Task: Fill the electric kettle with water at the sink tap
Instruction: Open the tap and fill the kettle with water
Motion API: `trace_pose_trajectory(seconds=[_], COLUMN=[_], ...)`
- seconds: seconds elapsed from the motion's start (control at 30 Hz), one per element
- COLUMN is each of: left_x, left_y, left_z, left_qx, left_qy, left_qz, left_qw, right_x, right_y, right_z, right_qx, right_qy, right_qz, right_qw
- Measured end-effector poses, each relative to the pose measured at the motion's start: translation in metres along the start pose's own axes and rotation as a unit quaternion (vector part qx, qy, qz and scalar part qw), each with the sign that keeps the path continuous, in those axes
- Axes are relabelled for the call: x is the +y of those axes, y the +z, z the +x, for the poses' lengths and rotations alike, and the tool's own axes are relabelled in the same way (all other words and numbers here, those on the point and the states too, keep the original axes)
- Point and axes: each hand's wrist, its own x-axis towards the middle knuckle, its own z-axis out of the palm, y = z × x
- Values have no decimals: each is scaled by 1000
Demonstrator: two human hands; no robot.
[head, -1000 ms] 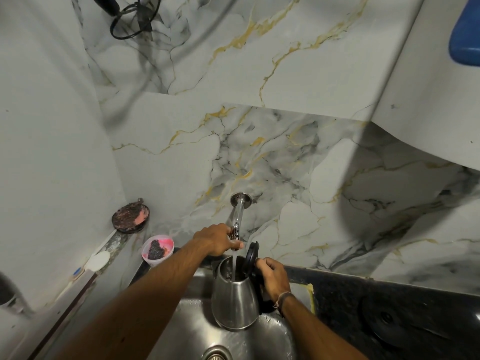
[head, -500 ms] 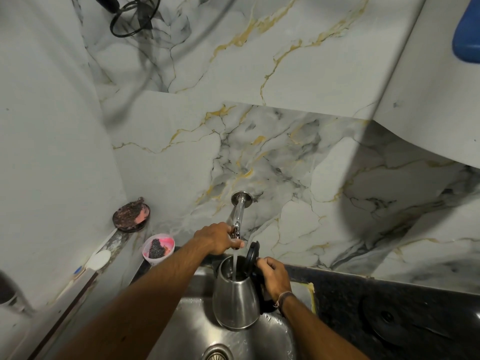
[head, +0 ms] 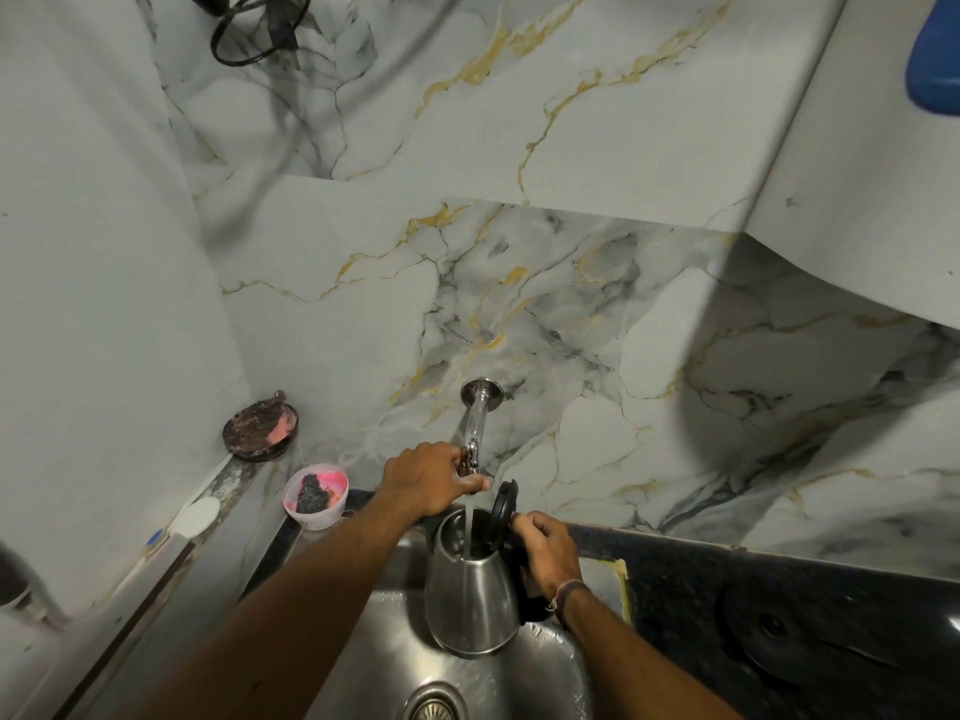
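Observation:
A steel electric kettle [head: 470,600] hangs upright over the steel sink [head: 384,662], its black lid [head: 503,504] flipped open. My right hand [head: 545,550] is wrapped around the kettle's black handle on its right side. A chrome tap [head: 477,423] juts from the marble wall, and a thin stream of water [head: 467,527] runs from it into the kettle's mouth. My left hand [head: 428,475] is closed on the tap's handle just above the kettle.
A pink tub with a dark scrubber [head: 315,496] stands at the sink's back left corner, a round soap dish [head: 260,425] on the ledge behind it. The black counter [head: 779,615] runs right of the sink, with the kettle's round base [head: 774,626]. The drain [head: 434,706] lies below.

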Motion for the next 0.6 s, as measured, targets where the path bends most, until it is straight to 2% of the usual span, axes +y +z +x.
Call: trace_pose_trajectory(seconds=[0.2, 0.3, 0.4, 0.47, 0.5, 0.57, 0.6], left_x=[21, 26, 19, 6, -4, -30, -43], left_y=[10, 14, 15, 18, 22, 40, 52], left_z=[-8, -6, -5, -10, -17, -36, -47], left_qx=[122, 130, 130, 126, 121, 122, 106], left_qy=[-60, -89, -71, -54, -54, -69, -80], left_qz=[80, 88, 69, -18, -118, -319, -375], left_qw=[988, 984, 987, 990, 984, 937, 917], right_x=[3, 6, 7, 8, 9, 9, 9], right_y=[0, -1, -2, -3, -4, -6, -8], right_z=[2, 6, 7, 7, 7, 4, 3], right_qx=[-2, -5, -6, -4, -4, -1, -1], right_qy=[-4, -7, -12, -13, -15, -20, -20], right_qz=[-1, 1, 4, 14, 18, 23, 25], right_qw=[1000, 1000, 1000, 1000, 1000, 1000, 999])
